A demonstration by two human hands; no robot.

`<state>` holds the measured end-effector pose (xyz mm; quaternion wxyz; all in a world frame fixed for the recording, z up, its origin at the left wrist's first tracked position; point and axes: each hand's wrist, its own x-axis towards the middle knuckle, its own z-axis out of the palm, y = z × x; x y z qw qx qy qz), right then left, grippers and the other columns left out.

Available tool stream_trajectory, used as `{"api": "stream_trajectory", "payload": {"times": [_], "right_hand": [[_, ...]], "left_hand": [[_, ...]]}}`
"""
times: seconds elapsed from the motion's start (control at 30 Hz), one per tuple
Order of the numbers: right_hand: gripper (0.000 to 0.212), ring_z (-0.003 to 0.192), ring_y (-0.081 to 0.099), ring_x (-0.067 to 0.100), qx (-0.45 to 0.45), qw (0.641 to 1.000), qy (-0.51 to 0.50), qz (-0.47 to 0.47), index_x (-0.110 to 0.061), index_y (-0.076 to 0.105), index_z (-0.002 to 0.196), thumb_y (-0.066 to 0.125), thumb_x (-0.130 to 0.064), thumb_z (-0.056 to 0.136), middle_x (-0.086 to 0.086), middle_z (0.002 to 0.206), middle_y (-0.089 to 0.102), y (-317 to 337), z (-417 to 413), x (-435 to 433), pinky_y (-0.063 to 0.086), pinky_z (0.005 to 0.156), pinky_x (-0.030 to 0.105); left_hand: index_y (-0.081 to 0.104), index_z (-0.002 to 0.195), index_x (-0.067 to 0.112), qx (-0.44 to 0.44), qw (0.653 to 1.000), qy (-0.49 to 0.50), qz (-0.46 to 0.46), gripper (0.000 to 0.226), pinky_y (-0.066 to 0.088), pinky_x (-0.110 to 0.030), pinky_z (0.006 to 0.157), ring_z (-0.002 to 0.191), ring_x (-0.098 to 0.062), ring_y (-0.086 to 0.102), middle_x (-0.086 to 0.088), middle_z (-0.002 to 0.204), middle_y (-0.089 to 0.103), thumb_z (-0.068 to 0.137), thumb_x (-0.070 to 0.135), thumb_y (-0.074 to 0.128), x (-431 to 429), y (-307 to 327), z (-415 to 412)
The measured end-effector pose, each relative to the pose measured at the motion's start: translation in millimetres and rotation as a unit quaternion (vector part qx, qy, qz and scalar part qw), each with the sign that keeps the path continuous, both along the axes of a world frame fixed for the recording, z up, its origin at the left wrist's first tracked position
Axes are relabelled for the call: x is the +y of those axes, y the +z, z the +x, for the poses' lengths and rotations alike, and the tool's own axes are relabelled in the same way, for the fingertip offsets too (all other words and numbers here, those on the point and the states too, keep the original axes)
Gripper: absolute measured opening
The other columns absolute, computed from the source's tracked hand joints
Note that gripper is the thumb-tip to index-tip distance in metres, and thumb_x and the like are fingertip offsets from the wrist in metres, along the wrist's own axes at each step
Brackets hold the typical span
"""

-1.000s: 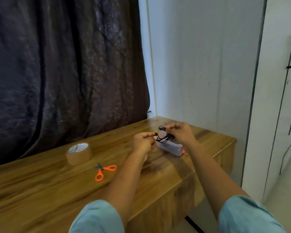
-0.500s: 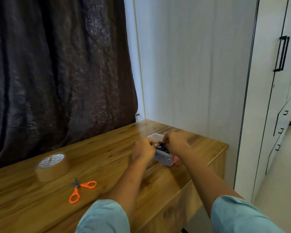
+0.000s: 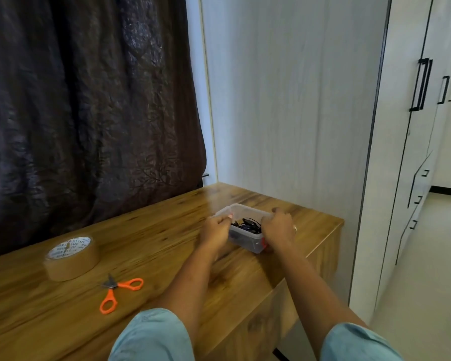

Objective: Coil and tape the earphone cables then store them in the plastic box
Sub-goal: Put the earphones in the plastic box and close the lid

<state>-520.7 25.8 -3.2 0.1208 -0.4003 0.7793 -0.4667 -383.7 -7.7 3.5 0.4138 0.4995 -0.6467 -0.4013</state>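
Observation:
A clear plastic box stands on the wooden desk near its right end. Black coiled earphone cables lie inside the box. My left hand grips the box's left rim with curled fingers. On the opposite side, my right hand grips the right rim, a ring on one finger. Both hands are at the box's sides, apart from the cables.
A roll of brown tape lies flat at the desk's left. Orange-handled scissors lie in front of it. A dark curtain hangs behind the desk. White wardrobe doors stand to the right, past the desk's edge.
Both hands came down with the black cable bundle, left it in the box and now hold the box's sides. The camera view has swung to the right.

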Motion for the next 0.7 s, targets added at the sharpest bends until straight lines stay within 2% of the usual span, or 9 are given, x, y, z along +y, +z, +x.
{"api": "stream_trajectory", "payload": {"times": [0.07, 0.13, 0.2, 0.3, 0.4, 0.53, 0.63, 0.7], "right_hand": [[0.045, 0.114, 0.053, 0.035, -0.081, 0.995, 0.007, -0.053, -0.005, 0.048, 0.134, 0.042, -0.003, 0.09, 0.018, 0.132, 0.05, 0.2, 6.2, 1.6, 0.049, 0.093, 0.039], [0.046, 0.109, 0.056, 0.034, -0.13, 0.989, 0.005, -0.076, -0.004, 0.048, 0.135, 0.039, 0.003, 0.091, 0.018, 0.131, 0.049, 3.5, 12.2, 3.9, 0.052, 0.09, 0.043], [0.045, 0.106, 0.059, 0.033, -0.166, 0.982, 0.01, -0.094, -0.004, 0.048, 0.135, 0.038, 0.005, 0.092, 0.018, 0.128, 0.052, 9.7, 19.7, 5.8, 0.055, 0.083, 0.041], [0.043, 0.103, 0.06, 0.035, -0.192, 0.972, 0.041, -0.129, -0.003, 0.052, 0.13, 0.038, 0.007, 0.091, 0.017, 0.122, 0.058, 23.5, 36.4, 3.1, 0.056, 0.081, 0.042], [0.044, 0.104, 0.06, 0.034, -0.226, 0.96, 0.093, -0.139, -0.006, 0.054, 0.126, 0.036, 0.008, 0.089, 0.015, 0.123, 0.058, 37.9, 70.0, -1.7, 0.056, 0.076, 0.037], [0.043, 0.104, 0.06, 0.034, -0.252, 0.946, 0.157, -0.133, -0.012, 0.054, 0.125, 0.037, 0.005, 0.091, 0.015, 0.119, 0.058, 49.8, 138.4, -2.7, 0.056, 0.083, 0.048], [0.039, 0.103, 0.059, 0.033, -0.278, 0.929, 0.209, -0.125, -0.014, 0.055, 0.122, 0.037, 0.002, 0.091, 0.014, 0.119, 0.057, 51.2, 195.9, 3.1, 0.055, 0.086, 0.047], [0.039, 0.106, 0.057, 0.031, -0.288, 0.92, 0.244, -0.108, -0.013, 0.056, 0.121, 0.035, 0.002, 0.093, 0.012, 0.121, 0.056, 49.8, 234.2, 11.0, 0.053, 0.089, 0.045]], "left_hand": [[0.064, 0.113, 0.015, 0.029, 0.999, 0.003, 0.029, 0.026, 0.04, -0.027, 0.078, 0.095, -0.018, 0.052, -0.005, 0.114, 0.06, 0.098, 0.029, 0.049, 2.3, 4.3, 4.4], [0.059, 0.124, 0.014, 0.054, 0.997, -0.006, 0.048, 0.03, 0.042, -0.029, 0.082, 0.1, -0.018, 0.051, -0.005, 0.122, 0.058, 0.097, 0.024, 0.052, 5.1, 7.6, 11.0], [0.058, 0.127, 0.015, 0.068, 0.997, -0.001, 0.036, 0.033, 0.042, -0.028, 0.081, 0.102, -0.016, 0.051, -0.006, 0.129, 0.056, 0.094, 0.018, 0.057, 9.4, 13.6, 21.7], [0.06, 0.121, 0.017, 0.078, 0.997, 0.012, -0.003, 0.033, 0.043, -0.022, 0.072, 0.1, -0.014, 0.05, -0.004, 0.129, 0.054, 0.089, 0.013, 0.064, 18.9, 25.6, 47.7], [0.063, 0.11, 0.02, 0.073, 0.996, 0.05, -0.02, 0.028, 0.048, -0.03, 0.078, 0.104, -0.019, 0.053, -0.004, 0.129, 0.053, 0.083, 0.018, 0.072, 31.1, 35.8, 88.9], [0.061, 0.1, 0.029, 0.059, 0.993, 0.103, -0.025, 0.035, 0.054, -0.039, 0.082, 0.104, -0.025, 0.058, -0.006, 0.123, 0.053, 0.072, 0.025, 0.082, 54.3, 45.4, 160.6], [0.061, 0.103, 0.026, 0.026, 0.986, 0.156, -0.05, 0.041, 0.053, -0.041, 0.086, 0.106, -0.024, 0.055, -0.003, 0.119, 0.052, 0.069, 0.028, 0.084, 79.6, 51.2, 217.3], [0.062, 0.105, 0.023, 0.008, 0.977, 0.203, -0.06, 0.045, 0.053, -0.039, 0.083, 0.105, -0.022, 0.054, -0.003, 0.119, 0.05, 0.067, 0.032, 0.084, 97.6, 50.7, 253.5]]}}
